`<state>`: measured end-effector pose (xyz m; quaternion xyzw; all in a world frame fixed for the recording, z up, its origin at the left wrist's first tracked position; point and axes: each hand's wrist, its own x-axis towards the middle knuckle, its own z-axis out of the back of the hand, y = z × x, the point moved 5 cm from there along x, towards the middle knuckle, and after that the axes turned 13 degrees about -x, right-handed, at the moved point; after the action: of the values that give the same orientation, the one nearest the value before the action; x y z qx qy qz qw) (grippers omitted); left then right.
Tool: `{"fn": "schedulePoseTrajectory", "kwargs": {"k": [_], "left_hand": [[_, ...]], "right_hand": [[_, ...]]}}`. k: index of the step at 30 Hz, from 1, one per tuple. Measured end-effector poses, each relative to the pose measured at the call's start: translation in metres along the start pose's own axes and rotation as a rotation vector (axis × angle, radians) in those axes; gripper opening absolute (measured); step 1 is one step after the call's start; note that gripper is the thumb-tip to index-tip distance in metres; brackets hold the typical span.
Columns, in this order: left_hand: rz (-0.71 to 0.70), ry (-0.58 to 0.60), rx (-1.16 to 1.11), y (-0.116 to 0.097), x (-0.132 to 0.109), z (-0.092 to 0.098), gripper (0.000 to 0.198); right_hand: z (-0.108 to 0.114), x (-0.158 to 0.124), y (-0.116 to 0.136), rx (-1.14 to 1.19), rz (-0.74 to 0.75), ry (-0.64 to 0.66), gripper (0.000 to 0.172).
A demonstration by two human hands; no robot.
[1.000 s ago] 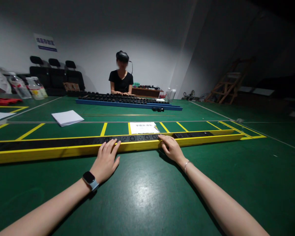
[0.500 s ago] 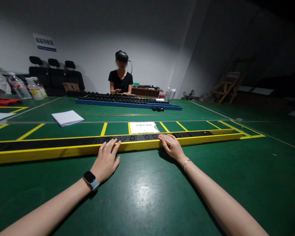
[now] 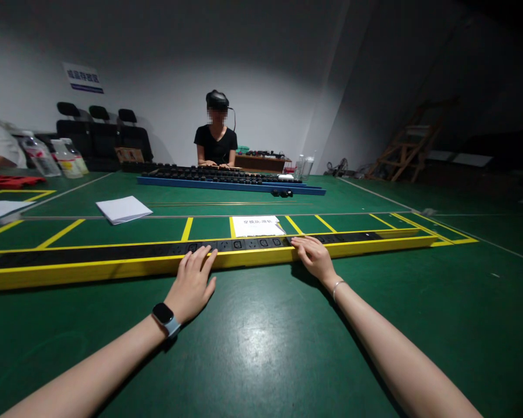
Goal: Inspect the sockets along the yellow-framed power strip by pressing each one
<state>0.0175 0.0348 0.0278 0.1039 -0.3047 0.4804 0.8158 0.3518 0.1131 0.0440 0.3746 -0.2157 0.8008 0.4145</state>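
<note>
A long yellow rail [image 3: 253,257] lies across the green table, with black socket modules [image 3: 264,242] set in its channel. My left hand [image 3: 194,284], with a watch on its wrist, rests over the rail's near edge, fingers outstretched with the tips at the modules. Further right, my right hand [image 3: 316,258], wearing a bracelet, lies over the same edge, its fingertips on the modules. Neither hand is wrapped round anything. The modules directly beneath the fingers are partly hidden.
Behind the rail stands a white paper sign [image 3: 256,226], with a folded sheet [image 3: 124,209] to its left. Blue rails [image 3: 230,185] with black parts lie farther back, before a person [image 3: 217,142] in a headset. Bottles [image 3: 67,159] stand at the left.
My right hand has slid slightly to the right along the rail, away from the left hand. The left hand stays at nearly the same modules. The view has shifted a little.
</note>
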Motion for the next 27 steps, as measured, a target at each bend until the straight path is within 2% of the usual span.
{"fn": "schedulePoseTrajectory", "kwargs": {"k": [8,13,19,24,27], "left_hand": [[-0.011,-0.017,-0.027,0.002,0.0,-0.001,0.06],[-0.003,-0.01,-0.016,0.001,0.0,0.0,0.058],[-0.005,-0.012,-0.021,0.001,0.0,-0.001,0.058],[0.006,0.003,-0.011,0.001,0.0,-0.002,0.058],[0.003,-0.006,-0.014,0.001,-0.001,-0.002,0.058]], "right_hand": [[-0.006,-0.005,0.005,-0.029,0.01,0.115,0.031],[-0.009,-0.004,0.005,-0.089,-0.017,0.134,0.028],[-0.008,-0.003,0.003,-0.139,-0.039,0.101,0.025],[-0.007,-0.005,-0.007,-0.161,-0.124,0.05,0.024],[-0.005,-0.006,-0.007,-0.138,-0.112,0.036,0.025]]}}
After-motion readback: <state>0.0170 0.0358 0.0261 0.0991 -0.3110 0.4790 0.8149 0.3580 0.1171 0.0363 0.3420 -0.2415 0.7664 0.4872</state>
